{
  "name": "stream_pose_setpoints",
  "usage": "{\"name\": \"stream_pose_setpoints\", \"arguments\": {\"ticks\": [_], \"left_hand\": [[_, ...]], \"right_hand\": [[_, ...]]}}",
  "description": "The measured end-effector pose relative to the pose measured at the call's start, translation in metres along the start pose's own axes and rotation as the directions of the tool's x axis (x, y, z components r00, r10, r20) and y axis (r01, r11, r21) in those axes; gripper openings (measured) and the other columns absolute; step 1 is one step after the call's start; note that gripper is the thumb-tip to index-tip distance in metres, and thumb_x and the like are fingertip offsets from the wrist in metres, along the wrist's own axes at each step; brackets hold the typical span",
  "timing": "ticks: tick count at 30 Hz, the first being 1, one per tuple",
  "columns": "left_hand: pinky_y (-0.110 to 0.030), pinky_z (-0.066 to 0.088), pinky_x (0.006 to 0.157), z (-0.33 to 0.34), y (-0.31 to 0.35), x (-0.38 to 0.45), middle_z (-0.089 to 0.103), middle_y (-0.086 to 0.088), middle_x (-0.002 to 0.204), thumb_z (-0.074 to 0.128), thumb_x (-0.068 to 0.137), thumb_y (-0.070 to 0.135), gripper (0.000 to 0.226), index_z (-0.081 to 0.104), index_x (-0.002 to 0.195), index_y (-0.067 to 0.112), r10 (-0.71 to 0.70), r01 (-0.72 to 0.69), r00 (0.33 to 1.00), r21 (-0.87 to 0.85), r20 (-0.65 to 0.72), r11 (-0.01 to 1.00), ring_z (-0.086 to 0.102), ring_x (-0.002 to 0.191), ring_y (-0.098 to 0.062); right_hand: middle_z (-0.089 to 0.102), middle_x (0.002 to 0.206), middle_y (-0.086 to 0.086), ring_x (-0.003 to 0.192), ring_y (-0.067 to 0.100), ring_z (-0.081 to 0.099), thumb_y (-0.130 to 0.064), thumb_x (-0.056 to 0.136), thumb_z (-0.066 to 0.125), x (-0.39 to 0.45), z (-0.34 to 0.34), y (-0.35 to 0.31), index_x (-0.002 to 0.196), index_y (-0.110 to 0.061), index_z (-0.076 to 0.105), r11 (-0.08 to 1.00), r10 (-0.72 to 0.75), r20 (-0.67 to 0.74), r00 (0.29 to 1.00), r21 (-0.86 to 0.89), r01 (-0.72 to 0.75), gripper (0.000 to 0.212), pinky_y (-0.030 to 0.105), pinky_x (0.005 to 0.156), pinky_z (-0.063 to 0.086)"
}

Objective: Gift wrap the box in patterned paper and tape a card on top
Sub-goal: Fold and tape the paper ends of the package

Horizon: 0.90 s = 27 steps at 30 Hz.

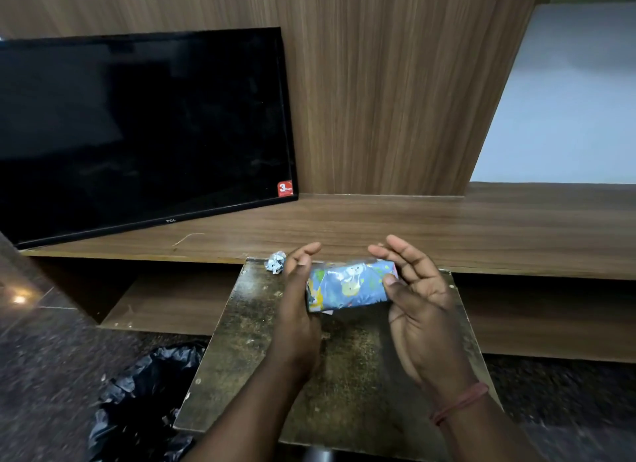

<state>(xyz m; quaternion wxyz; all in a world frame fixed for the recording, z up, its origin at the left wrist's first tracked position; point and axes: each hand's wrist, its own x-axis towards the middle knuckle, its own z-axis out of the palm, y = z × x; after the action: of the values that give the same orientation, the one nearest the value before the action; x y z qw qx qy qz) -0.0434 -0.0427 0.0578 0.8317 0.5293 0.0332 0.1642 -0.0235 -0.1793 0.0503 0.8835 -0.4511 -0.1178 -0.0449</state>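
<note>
A: Starting at the left: a TV is seen leaning against the wood wall, w/ a black plastic bag lower down on the floor. Neither is part of the job.

B: Noted. And next?

A: A crumpled paper scrap is seen at the far-left corner of the small table, just beside the left hand.

B: How is the left hand set?

A: It is stood on edge, fingers fairly straight, w/ the palm pressed against the left end of the wrapped box. Nothing is curled round the box.

B: And the box itself?

A: It is held betw. both hands over the far half of the table, already covered in blue patterned paper. Its long axis is laid left-to-right, so each hand is met by a short end. Whether it rests on the table or is lifted clear can't be told.

B: Right side?

A: The right hand is held wide, palm turned inward, w/ the thumb laid on the right end of the box and the fingers spread above it. Approx. equal nearness is judged for both hands.

B: No card or tape is seen?

A: None in view. The end folds are prob. what's being pressed flat; the card is judged not yet done.
</note>
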Motion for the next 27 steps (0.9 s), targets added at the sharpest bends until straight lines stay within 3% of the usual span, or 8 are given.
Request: {"name": "stream_pose_setpoints", "arguments": {"ticks": [3,7,12,14,17,20,23,27], "left_hand": [[-0.033,0.057,0.082,-0.002,0.006,0.001,0.075,-0.006,0.101,0.032,0.108,0.041,0.056,0.08,0.101,0.014,-0.247,0.248,0.968,-0.24,0.034,0.939,0.073,0.094,-0.018],[-0.049,0.046,0.109,-0.011,0.005,0.007,0.066,-0.025,0.131,0.041,0.103,0.029,0.05,0.062,0.133,-0.005,-0.44,0.457,0.89,-0.261,0.123,0.85,0.062,0.123,-0.039],[-0.052,0.054,0.096,-0.017,0.003,0.014,0.067,-0.026,0.13,0.055,0.078,0.011,0.06,0.058,0.136,-0.005,-0.438,0.44,0.897,-0.209,0.06,0.873,0.063,0.118,-0.046],[-0.054,0.057,0.089,-0.016,0.003,0.014,0.068,-0.025,0.127,0.062,0.07,0.007,0.071,0.051,0.139,-0.004,-0.392,0.39,0.919,-0.217,0.035,0.895,0.063,0.114,-0.047],[-0.068,0.045,0.104,-0.014,-0.003,0.015,0.063,-0.024,0.136,0.067,0.081,0.015,0.066,0.046,0.144,0.004,-0.318,0.315,0.948,-0.247,0.028,0.916,0.059,0.125,-0.049],[-0.066,0.042,0.11,-0.013,-0.003,0.013,0.06,-0.022,0.142,0.059,0.099,0.031,0.055,0.048,0.146,0.005,-0.329,0.328,0.943,-0.264,0.043,0.907,0.057,0.131,-0.044],[-0.054,0.057,0.095,-0.015,-0.002,0.013,0.066,-0.018,0.136,0.04,0.108,0.027,0.042,0.053,0.142,0.007,-0.383,0.386,0.922,-0.236,0.06,0.892,0.067,0.12,-0.036],[-0.045,0.064,0.077,-0.024,-0.002,0.015,0.072,-0.015,0.123,0.038,0.108,0.013,0.035,0.055,0.138,0.004,-0.441,0.458,0.889,-0.215,0.123,0.863,0.075,0.1,-0.028]], "right_hand": [[0.069,0.111,0.023,0.112,0.023,0.065,0.014,0.083,0.054,0.0,0.002,-0.001,0.127,0.0,0.055,0.999,-0.01,0.018,1.0,0.038,0.01,0.046,0.037,0.108,0.043],[0.072,0.086,0.018,0.107,0.028,0.067,0.02,0.078,0.048,0.0,0.001,-0.008,0.118,-0.001,0.057,0.998,-0.002,-0.009,1.0,0.064,0.003,0.047,0.041,0.108,0.043],[0.071,0.12,0.013,0.123,0.022,0.061,0.011,0.087,0.048,0.004,-0.002,-0.008,0.123,-0.001,0.059,0.987,0.089,-0.142,0.986,0.143,-0.069,0.04,0.029,0.098,0.051],[0.072,0.115,0.006,0.112,0.016,0.064,0.007,0.095,0.049,0.005,-0.002,-0.001,0.127,-0.003,0.061,0.988,0.15,-0.184,0.971,0.069,-0.139,0.036,0.025,0.089,0.055],[0.073,0.121,0.005,0.109,0.017,0.069,0.003,0.097,0.052,0.001,-0.002,0.008,0.132,-0.01,0.059,0.96,0.254,-0.117,0.96,-0.091,-0.265,0.037,0.026,0.086,0.059],[0.069,0.13,0.001,0.116,0.014,0.067,0.01,0.097,0.05,-0.002,-0.005,0.014,0.14,-0.012,0.052,0.938,0.259,-0.098,0.961,-0.21,-0.274,0.049,0.022,0.087,0.057],[0.07,0.128,-0.002,0.117,0.011,0.066,0.013,0.097,0.048,-0.003,-0.009,0.014,0.138,-0.014,0.053,0.932,0.24,-0.079,0.968,-0.26,-0.252,0.049,0.021,0.09,0.056],[0.07,0.127,-0.01,0.118,0.006,0.064,0.018,0.094,0.049,-0.004,-0.011,0.011,0.131,-0.021,0.056,0.903,0.207,-0.072,0.976,-0.371,-0.219,0.055,0.022,0.093,0.054]]}}
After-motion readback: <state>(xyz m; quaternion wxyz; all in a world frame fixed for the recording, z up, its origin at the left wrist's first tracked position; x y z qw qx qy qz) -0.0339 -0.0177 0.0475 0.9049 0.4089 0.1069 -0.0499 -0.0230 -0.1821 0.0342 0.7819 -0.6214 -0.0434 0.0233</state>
